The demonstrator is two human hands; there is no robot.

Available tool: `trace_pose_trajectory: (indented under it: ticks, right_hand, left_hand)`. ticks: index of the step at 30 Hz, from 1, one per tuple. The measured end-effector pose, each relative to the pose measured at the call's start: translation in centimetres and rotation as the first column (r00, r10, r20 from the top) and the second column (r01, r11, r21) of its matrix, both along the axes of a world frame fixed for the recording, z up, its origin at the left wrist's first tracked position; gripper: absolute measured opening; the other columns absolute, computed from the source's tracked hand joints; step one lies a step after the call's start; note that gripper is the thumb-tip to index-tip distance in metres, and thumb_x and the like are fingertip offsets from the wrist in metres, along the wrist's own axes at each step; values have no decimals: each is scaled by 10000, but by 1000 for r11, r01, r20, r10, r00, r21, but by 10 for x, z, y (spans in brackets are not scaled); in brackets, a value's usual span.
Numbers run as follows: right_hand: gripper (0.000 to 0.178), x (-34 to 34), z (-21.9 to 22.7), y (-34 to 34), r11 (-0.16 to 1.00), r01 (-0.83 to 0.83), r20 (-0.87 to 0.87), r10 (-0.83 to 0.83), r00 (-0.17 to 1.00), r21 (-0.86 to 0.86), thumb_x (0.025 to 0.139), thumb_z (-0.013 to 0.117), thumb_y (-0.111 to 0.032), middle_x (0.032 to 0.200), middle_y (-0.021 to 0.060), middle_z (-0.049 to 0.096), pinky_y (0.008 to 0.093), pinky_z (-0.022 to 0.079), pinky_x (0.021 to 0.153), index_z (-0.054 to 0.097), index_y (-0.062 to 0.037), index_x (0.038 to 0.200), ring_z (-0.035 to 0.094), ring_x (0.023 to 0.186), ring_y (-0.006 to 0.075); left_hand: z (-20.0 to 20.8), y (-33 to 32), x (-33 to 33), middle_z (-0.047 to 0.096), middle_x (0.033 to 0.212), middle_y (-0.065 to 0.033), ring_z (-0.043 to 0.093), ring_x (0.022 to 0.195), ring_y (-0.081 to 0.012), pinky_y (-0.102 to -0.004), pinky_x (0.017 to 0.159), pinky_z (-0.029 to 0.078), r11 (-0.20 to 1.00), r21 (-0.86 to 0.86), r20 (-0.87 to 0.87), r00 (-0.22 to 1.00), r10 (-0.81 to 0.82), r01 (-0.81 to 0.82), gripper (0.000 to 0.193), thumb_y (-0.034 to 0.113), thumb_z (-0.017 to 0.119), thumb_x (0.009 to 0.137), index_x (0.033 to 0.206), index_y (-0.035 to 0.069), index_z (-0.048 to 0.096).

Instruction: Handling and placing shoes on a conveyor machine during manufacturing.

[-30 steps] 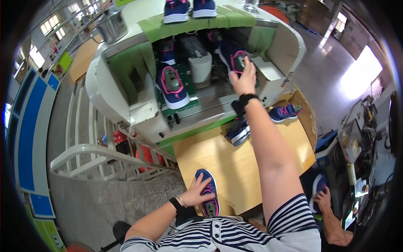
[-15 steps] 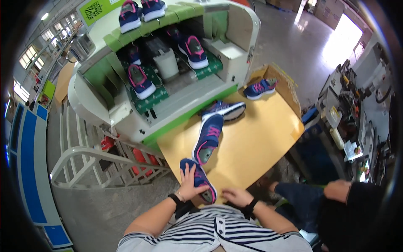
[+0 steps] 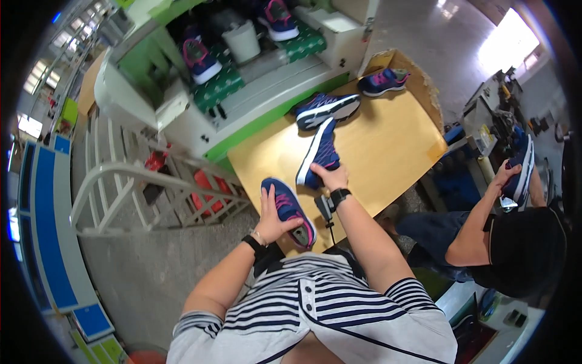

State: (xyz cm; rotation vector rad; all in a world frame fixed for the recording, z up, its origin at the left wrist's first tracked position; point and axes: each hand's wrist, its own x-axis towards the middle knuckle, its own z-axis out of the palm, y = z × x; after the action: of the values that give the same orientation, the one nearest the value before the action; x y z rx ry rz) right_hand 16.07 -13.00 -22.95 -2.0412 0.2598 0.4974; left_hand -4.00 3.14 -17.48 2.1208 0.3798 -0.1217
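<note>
A navy sneaker (image 3: pixel 290 209) with pink laces and a white sole sits at the table's near left edge. My left hand (image 3: pixel 271 217) lies across it, fingers over its left side and thumb by the heel opening. Just beyond, my right hand (image 3: pixel 331 176) grips the heel end of a second navy sneaker (image 3: pixel 327 148), which is tilted so its white sole edge faces left. Behind that, a third sneaker (image 3: pixel 326 112) lies on its side with its sole showing. A fourth sneaker (image 3: pixel 383 82) stands upright near the table's far right corner.
The tan table (image 3: pixel 388 145) adjoins a white and green machine (image 3: pixel 273 91) with sneakers on its green belts (image 3: pixel 218 91). A cardboard wall (image 3: pixel 418 79) edges the far right. White railings (image 3: pixel 133 200) stand left. At right, a co-worker (image 3: pixel 515 249) holds a sneaker (image 3: pixel 522 170).
My right hand has moved from the table's near edge forward onto the second sneaker, which has turned and tipped. My left hand stays on the near sneaker. The view has shifted downward.
</note>
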Motion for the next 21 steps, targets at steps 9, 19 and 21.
trace_pose_trajectory:
  ticks: [9, 19, 21]
  right_hand:
    - [988, -2, 13, 3, 943, 231, 57, -251, 966, 240, 577, 924, -414, 1190, 233, 568, 361, 491, 913, 363, 8, 1272, 612, 1037, 297]
    - [819, -28, 143, -15, 808, -62, 84, 16, 996, 586, 775, 816, -163, 1181, 213, 557, 328, 548, 809, 276, -31, 1376, 634, 984, 234]
    - [838, -46, 175, -11, 613, -258, 216, 142, 966, 747, 831, 757, -137, 1303, 219, 497, 355, 492, 938, 214, -50, 1463, 556, 1159, 242]
  left_hand:
    - [-2, -10, 0, -73, 1518, -396, 35, 1459, -453, -432, 1188, 134, 954, -296, -164, 986, 3, -52, 1408, 569, 824, 677, 1490, -18, -165]
    - [74, -4, 91, 405, 1447, -177, 457, 1291, -201, -341, 1052, 415, 576, -804, -41, 979, 201, -152, 809, 433, 462, 1016, 1537, 14, 6]
    - [99, 5, 107, 462, 1431, -162, 549, 1227, -299, -451, 1010, 477, 27, -999, -41, 999, 9, -41, 663, 497, 429, 1005, 1481, 51, 305]
